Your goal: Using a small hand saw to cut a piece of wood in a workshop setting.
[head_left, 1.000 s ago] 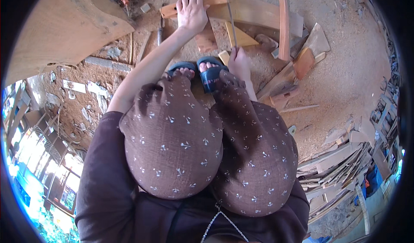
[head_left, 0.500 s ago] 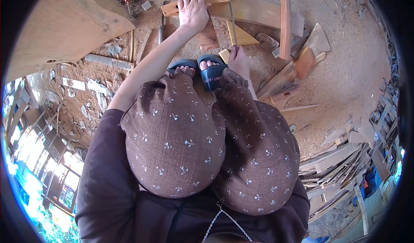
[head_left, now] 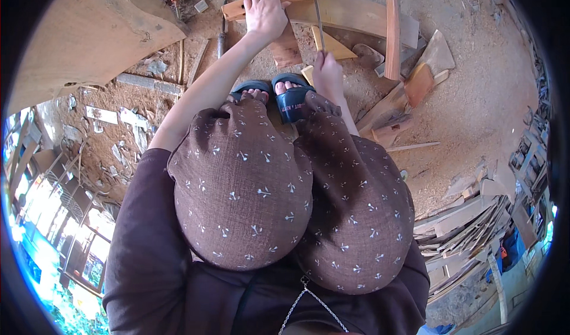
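I crouch on a sawdust floor, my knees in brown patterned cloth filling the middle of the view. My left hand (head_left: 265, 11) lies flat with spread fingers on a long wooden board (head_left: 350, 13) at the top. My right hand (head_left: 327, 76) is closed around the wooden handle of a thin metal saw blade (head_left: 317, 14) that stands across the board. My feet in dark blue sandals (head_left: 289, 97) rest just below the board. A small triangular wood offcut (head_left: 332, 47) lies beside the blade.
A big curved wooden slab (head_left: 89, 32) fills the upper left. An upright plank (head_left: 392, 29) and wood offcuts (head_left: 421, 79) lie to the right. Stacked thin boards (head_left: 469, 228) sit at lower right. A chisel-like tool (head_left: 221, 38) lies left of the board.
My right hand and the blade have shifted slightly along the board; my left hand stays pressed on it.
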A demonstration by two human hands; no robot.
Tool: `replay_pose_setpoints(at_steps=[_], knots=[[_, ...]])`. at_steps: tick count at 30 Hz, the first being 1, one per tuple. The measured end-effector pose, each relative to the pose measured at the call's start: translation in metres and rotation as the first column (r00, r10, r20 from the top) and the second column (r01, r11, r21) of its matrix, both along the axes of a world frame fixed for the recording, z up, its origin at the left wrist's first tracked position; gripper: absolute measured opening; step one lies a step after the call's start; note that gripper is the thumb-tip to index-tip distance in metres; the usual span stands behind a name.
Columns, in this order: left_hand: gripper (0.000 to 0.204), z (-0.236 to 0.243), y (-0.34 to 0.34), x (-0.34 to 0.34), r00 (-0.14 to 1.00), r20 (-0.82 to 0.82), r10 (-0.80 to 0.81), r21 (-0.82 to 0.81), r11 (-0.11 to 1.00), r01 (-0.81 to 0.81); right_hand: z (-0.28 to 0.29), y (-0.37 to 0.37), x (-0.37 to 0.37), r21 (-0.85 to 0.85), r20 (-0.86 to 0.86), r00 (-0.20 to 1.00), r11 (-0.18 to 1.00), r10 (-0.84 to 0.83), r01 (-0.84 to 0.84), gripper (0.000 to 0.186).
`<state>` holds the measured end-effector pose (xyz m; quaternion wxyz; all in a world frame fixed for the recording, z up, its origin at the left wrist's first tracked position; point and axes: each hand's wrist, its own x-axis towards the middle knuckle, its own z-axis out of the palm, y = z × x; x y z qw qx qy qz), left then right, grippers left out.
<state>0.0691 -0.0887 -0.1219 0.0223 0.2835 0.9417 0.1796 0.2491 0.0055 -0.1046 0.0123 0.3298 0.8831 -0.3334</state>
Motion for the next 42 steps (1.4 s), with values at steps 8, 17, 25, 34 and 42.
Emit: replay_pose_setpoints(at_steps=[8,17,25,34,42], knots=[[0.033,0.014,0.016,0.004,1.0,0.024,0.018,0.044,0.999,-0.019,0.0,0.024,-0.052,0.037,0.011,1.0,0.999,-0.028,0.027,0.032],[0.035,0.002,0.0,-0.005,1.0,-0.019,0.024,0.012,1.0,-0.023,0.008,0.01,0.009,-0.031,0.11,0.994,0.999,-0.019,0.022,0.035],[0.035,0.011,0.006,0.0,0.999,-0.026,0.035,0.031,0.999,-0.034,0.007,0.026,-0.074,0.062,0.067,0.997,0.997,0.036,-0.04,0.036],[0.036,0.013,-0.001,-0.004,1.0,0.005,0.002,-0.039,0.999,-0.002,0.014,0.014,-0.034,-0.002,0.017,1.0,1.0,0.026,-0.026,0.033],[0.037,0.012,0.001,0.004,1.0,0.011,0.005,-0.008,1.0,-0.005,0.003,0.016,-0.04,0.005,0.01,0.999,0.999,0.044,-0.044,0.035]])
